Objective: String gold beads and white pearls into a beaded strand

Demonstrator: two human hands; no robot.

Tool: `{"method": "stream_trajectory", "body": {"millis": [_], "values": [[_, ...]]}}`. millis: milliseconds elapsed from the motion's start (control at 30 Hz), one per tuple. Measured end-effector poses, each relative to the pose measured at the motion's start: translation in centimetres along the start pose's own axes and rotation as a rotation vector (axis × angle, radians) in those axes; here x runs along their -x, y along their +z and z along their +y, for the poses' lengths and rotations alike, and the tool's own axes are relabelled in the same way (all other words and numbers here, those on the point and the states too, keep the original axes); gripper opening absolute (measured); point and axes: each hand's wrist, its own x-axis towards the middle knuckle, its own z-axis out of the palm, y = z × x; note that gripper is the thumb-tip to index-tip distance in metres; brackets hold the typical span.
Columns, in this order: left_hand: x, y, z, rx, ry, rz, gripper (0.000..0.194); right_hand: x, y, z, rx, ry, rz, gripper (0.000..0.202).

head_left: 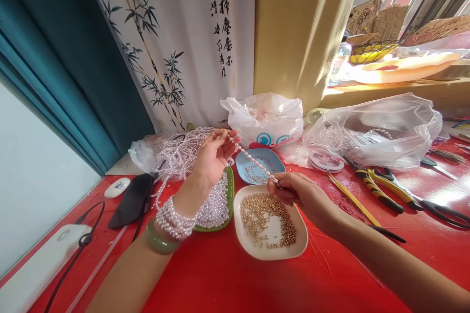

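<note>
A string of pearl beads (256, 161) slants between my two hands, held up above the dishes. My left hand (216, 151) pinches its upper end between thumb and fingers; several pearl strands (176, 220) and a green bangle (161, 238) circle that wrist. Lower and to the right, my right hand (293, 188) is closed on the other end. Below it lies a white dish (270, 253) with small gold beads (257, 210). A green dish (230, 190) of white pearl beads (215, 205) sits partly behind my left forearm. The blue dish (242, 156) behind holds small silvery pieces.
Piled pearl strands (183, 149) lie at the back left, near a phone (130, 203) and a white power bank (44, 264). Plastic bags (264, 120) stand behind the dishes. On the right are yellow-handled pliers (382, 195), scissors (440, 210) and a yellow stick (354, 198).
</note>
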Motion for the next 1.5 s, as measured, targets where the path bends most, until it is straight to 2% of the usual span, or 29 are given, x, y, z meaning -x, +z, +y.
{"method": "stream_trajectory", "body": {"millis": [233, 400, 633, 833, 933, 1033, 1167, 1333, 1433, 1500], "values": [[0.1, 0.1, 0.1, 0.008, -0.019, 0.007, 0.008, -0.4, -0.3, 0.7, -0.040, 0.016, 0.027, 0.033], [1.2, 1.2, 0.2, -0.025, -0.077, -0.048, 0.006, -0.5, -0.2, 0.5, -0.020, 0.022, 0.141, 0.033], [3.5, 3.0, -0.4, -0.069, -0.195, -0.155, 0.007, 0.4, -0.6, -2.3, 0.154, -0.255, 0.287, 0.020], [5.2, 3.7, -2.1, -0.149, -0.325, -0.286, 0.010, 1.5, -0.7, -3.8, 0.111, -0.279, 0.267, 0.024], [5.7, 3.8, -2.9, -0.178, -0.368, -0.349, 0.013, 1.7, -0.6, -3.9, 0.066, -0.265, 0.217, 0.018], [5.9, 3.9, -3.3, -0.202, -0.399, -0.346, 0.015, 1.6, -0.8, -3.8, -0.001, -0.252, 0.155, 0.011], [5.9, 4.0, -3.3, -0.231, -0.438, -0.316, 0.016, 1.3, -1.2, -3.3, -0.066, -0.256, 0.169, 0.012], [5.9, 4.2, -3.0, -0.272, -0.475, -0.368, 0.014, 0.9, -1.6, -2.7, -0.087, -0.247, 0.170, 0.017], [5.8, 4.2, -2.9, -0.276, -0.451, -0.365, 0.011, 0.6, -1.7, -2.3, -0.098, -0.247, 0.198, 0.018], [5.6, 4.0, -2.7, -0.246, -0.407, -0.366, 0.010, 0.3, -1.6, -1.9, -0.150, -0.224, 0.163, 0.019]]}}
